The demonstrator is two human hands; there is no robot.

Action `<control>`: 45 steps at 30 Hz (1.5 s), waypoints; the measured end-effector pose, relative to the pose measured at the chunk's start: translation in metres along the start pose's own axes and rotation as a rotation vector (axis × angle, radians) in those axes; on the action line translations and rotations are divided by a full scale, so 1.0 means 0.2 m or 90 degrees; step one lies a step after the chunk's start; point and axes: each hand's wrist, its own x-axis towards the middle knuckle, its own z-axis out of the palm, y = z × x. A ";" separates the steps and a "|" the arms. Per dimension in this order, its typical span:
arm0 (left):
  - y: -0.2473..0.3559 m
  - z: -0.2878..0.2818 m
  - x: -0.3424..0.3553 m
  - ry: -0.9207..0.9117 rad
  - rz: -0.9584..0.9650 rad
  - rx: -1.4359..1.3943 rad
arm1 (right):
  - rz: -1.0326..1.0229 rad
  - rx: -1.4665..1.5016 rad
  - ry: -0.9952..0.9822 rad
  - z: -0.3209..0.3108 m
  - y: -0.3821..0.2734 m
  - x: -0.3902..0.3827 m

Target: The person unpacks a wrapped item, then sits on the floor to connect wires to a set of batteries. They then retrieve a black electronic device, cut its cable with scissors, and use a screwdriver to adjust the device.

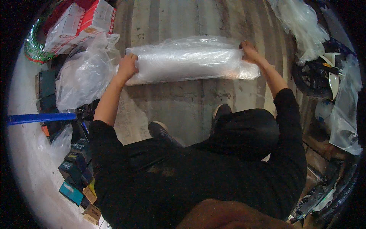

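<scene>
1. Seen from above in the head view, where the ground serves as the working surface, a long clear plastic bundle (187,63) lies crosswise on the streaked floor (183,99), ahead of the person's shoes. Its length runs left to right, an orientation that probably suits a grip at both ends.

2. Left hand (129,65): at the bundle's left end, with the fingers bent inward and partly closed against the plastic. Whether a fold of film is pinched cannot be told.

3. Right hand (249,52): at the bundle's right end, near its far edge, with fingers curled and thumb slightly apart. Contact appears likely; a firm pinch cannot be confirmed.

4. Spacing of the hands: well apart, one at each end, presumably to keep the loose, slippery film level and straight. Loose film shows along the far edge, and a flatter, shiny layer juts out at the near right corner.

5. Posture: the left shoe (160,129) and right shoe (222,111) stand apart behind the bundle, probably for balance in a low reach.

6. Surroundings: at left, red-and-white boxes (91,19) stand beyond a puffed clear bag (82,72); at right, crumpled plastic sheeting (303,24) lies beyond a dark wheel (310,82). These flank the floor, an arrangement that seemingly leaves room for the bundle's full length.
</scene>
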 end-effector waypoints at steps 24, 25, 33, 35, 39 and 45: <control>-0.07 0.39 -0.18 0.093 0.123 0.117 | 0.002 -0.070 -0.112 0.11 -0.15 -0.38; -0.03 0.32 -0.17 0.087 0.107 0.091 | 0.001 -0.049 -0.113 0.12 -0.13 -0.35; -0.03 0.21 -0.11 0.123 0.068 -0.094 | 0.064 0.196 -0.159 0.01 -0.04 -0.15; -0.11 0.18 -0.04 0.023 -0.005 -0.084 | 0.057 0.248 -0.223 0.00 0.01 -0.09; -0.08 -0.01 0.05 -0.192 0.016 -0.036 | 0.145 0.291 -0.420 -0.14 0.04 -0.02; -0.18 0.02 0.29 -0.390 -0.059 -0.130 | 0.269 0.394 -0.558 -0.11 0.11 0.14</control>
